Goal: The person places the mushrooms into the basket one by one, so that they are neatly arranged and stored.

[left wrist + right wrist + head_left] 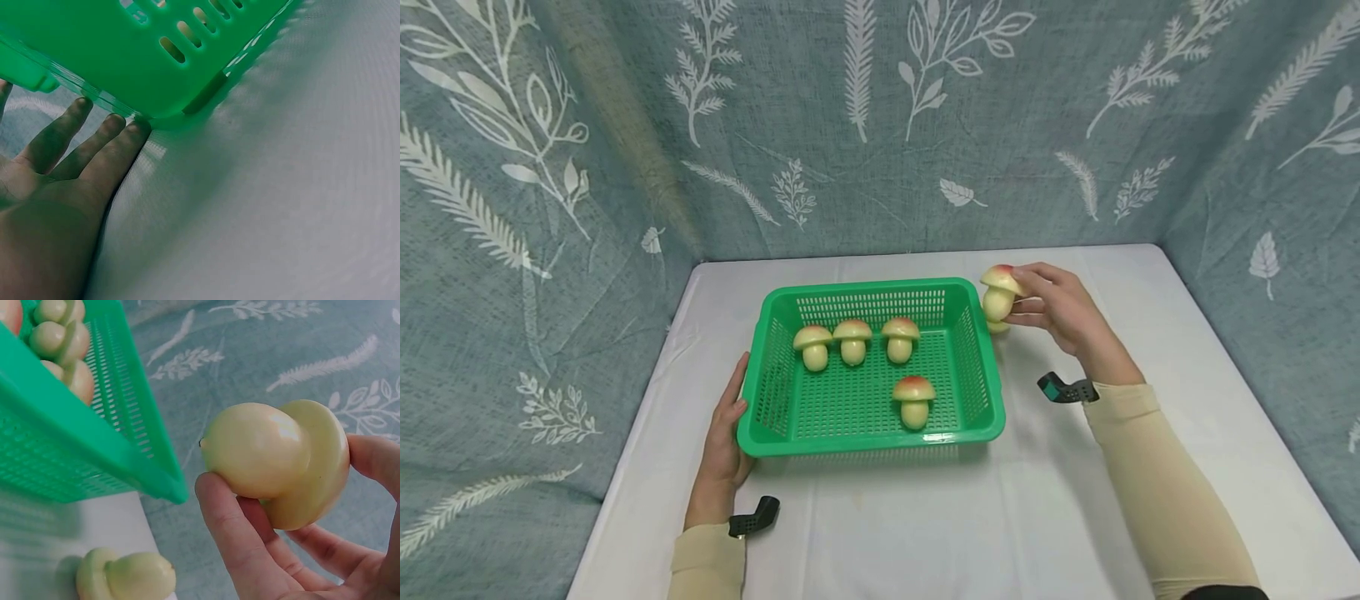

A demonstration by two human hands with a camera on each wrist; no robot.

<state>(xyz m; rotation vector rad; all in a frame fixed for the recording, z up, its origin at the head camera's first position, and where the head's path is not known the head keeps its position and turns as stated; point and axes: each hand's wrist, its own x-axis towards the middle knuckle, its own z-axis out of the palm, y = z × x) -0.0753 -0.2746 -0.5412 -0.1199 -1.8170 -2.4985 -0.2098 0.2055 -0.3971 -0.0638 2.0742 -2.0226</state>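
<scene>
Cloth point(808, 108) printed with white leaves hangs behind and at both sides of a white-covered counter point(865, 533). On the counter stands a green basket point(872, 447) with slotted walls. Tan sleeves point(1165, 483) cover both forearms; the right arm reaches farther forward than the left.

At the basket's left side is the left hand point(722, 437). The head view partly hides its fingers, but the left wrist view shows them nearly straight, slightly parted, tips at the basket's lower edge, gripping nothing.

The right hand point(1060, 308) is bent inward just beyond the basket's right rim, its fingers curled round a mushroom point(1000, 287), cap up, outside the basket. Inside, four mushrooms point(853, 340) lie apart from it. Another loose mushroom point(134, 578), mostly hidden in the head view, shows plainly on the counter in the right wrist view.
</scene>
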